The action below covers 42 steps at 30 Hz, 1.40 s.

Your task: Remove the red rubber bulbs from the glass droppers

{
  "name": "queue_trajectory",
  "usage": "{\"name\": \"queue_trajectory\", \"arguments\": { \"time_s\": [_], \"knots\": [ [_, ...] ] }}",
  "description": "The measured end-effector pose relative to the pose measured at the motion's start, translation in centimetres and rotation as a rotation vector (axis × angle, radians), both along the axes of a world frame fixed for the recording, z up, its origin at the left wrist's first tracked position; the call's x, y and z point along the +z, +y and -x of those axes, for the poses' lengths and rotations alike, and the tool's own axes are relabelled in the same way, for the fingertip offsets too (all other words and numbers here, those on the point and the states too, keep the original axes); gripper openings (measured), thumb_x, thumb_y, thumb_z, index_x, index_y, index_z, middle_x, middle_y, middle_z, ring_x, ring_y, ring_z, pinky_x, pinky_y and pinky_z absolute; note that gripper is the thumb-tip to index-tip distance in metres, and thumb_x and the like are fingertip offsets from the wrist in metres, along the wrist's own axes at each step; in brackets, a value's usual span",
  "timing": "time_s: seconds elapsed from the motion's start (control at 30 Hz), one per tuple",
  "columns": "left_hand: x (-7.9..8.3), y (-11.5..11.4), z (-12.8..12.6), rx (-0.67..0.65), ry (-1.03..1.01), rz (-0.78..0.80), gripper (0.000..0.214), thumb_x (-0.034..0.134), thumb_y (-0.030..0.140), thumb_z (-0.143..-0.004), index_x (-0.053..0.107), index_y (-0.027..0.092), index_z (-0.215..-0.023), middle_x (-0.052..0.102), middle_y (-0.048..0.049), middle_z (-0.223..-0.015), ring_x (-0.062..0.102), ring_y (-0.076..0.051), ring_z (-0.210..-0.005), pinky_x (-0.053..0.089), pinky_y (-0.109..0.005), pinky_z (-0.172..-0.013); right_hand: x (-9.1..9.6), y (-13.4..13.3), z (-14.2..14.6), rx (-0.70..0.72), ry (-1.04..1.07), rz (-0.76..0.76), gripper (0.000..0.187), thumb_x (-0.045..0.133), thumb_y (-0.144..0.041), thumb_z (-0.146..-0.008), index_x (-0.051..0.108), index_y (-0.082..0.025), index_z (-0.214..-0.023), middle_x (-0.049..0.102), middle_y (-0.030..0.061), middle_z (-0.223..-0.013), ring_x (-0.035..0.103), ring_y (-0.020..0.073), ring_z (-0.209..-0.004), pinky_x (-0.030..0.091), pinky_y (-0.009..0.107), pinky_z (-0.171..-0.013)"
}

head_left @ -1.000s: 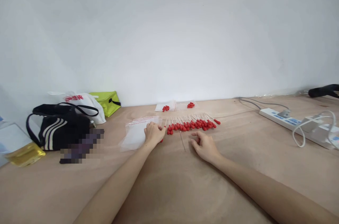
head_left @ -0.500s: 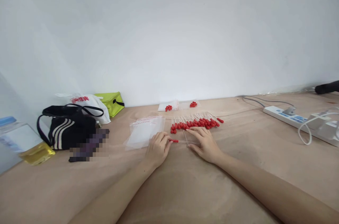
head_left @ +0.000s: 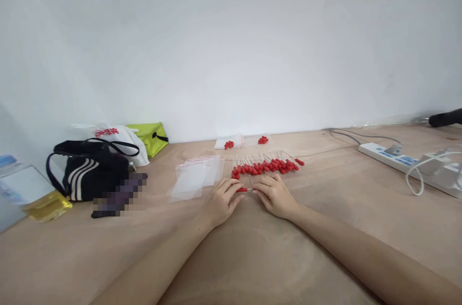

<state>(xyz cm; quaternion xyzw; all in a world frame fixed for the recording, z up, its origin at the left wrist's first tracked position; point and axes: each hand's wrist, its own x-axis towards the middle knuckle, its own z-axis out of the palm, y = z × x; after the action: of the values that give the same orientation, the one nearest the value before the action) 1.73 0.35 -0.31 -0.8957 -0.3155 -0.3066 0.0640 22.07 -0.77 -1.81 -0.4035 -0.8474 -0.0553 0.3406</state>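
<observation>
A red-tipped stick (head_left: pixel 242 189) lies level between my hands, low over the table. The fingers of my left hand (head_left: pixel 222 203) are closed at its red end. My right hand (head_left: pixel 275 196) has its fingers curled round the thin pale end, which they mostly hide. Another thin pale stick (head_left: pixel 250 181) shows just behind the gap between my hands. Beyond them lies a row of several red-tipped sticks (head_left: pixel 267 165), their red ends towards me. Clear zip bags (head_left: pixel 189 182) with red lines lie in a stack left of the row.
Against the wall are two small clear bags (head_left: pixel 249 141) with red pieces (head_left: pixel 229 145) on them. A black bag (head_left: pixel 97 175), a white bag (head_left: pixel 135 144) and a green bag (head_left: pixel 151 139) stand at left. A power strip (head_left: pixel 393 161) with cables lies at right.
My right hand has moved left and its fingers have drawn in along the stick. The gap between my hands is narrower. The red end has shifted slightly right.
</observation>
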Motion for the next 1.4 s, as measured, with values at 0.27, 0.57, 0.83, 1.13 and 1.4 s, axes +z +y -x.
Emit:
{"name": "queue_trajectory", "arguments": {
  "time_s": [0.27,0.57,0.83,1.13,1.4],
  "knots": [
    [-0.1,0.0,-0.4,-0.028,0.014,0.065,0.018,0.044,0.029,-0.086,0.060,0.019,-0.085,0.064,-0.0026,-0.082,0.054,-0.015,-0.077,0.041,-0.032,-0.074,0.1,-0.1,-0.2,0.079,-0.062,-0.050,0.025,0.037,-0.023,-0.087,0.061,-0.018,-0.087,0.055,0.0015,-0.066,0.045,0.0118,-0.066,0.023,0.030,-0.071],
    [-0.1,-0.2,-0.1,0.036,0.089,0.009,0.023,0.042,0.027,-0.086,0.060,0.021,-0.073,0.064,0.0000,-0.070,0.053,-0.016,-0.073,0.035,-0.035,-0.075,0.2,-0.4,-0.3,0.114,-0.085,0.021,0.026,0.036,-0.022,-0.086,0.061,-0.017,-0.081,0.055,0.0019,-0.066,0.045,0.0127,-0.068,0.026,0.029,-0.072],
    [0.0,-0.5,2.3,0.076,-0.089,0.057,0.021,0.041,0.025,-0.085,0.061,0.020,-0.080,0.062,-0.0030,-0.077,0.053,-0.015,-0.074,0.042,-0.030,-0.070,-0.5,-0.2,-4.0,-0.087,0.074,0.099,0.033,0.033,-0.028,-0.087,0.064,-0.018,-0.080,0.057,0.0044,-0.065,0.049,0.0147,-0.065,0.032,0.029,-0.066],
    [-0.4,1.7,2.5,0.496,-0.358,0.190,0.026,0.041,0.021,-0.079,0.059,0.014,-0.097,0.053,-0.0046,-0.078,0.054,-0.012,-0.063,0.046,-0.026,-0.061,-0.5,0.4,-2.0,-0.221,0.149,0.215,0.030,0.039,-0.018,-0.078,0.059,-0.021,-0.101,0.064,0.0019,-0.078,0.054,0.0136,-0.067,0.031,0.026,-0.065],
    [0.5,2.3,2.1,0.650,-0.164,0.298,0.016,0.051,0.035,-0.076,0.058,0.022,-0.082,0.065,-0.0001,-0.077,0.058,-0.019,-0.074,0.040,-0.034,-0.070,0.4,0.5,0.6,-0.356,0.008,0.137,0.016,0.043,-0.017,-0.076,0.058,-0.019,-0.079,0.065,0.0014,-0.074,0.054,0.0141,-0.074,0.021,0.029,-0.067]
  ]
}}
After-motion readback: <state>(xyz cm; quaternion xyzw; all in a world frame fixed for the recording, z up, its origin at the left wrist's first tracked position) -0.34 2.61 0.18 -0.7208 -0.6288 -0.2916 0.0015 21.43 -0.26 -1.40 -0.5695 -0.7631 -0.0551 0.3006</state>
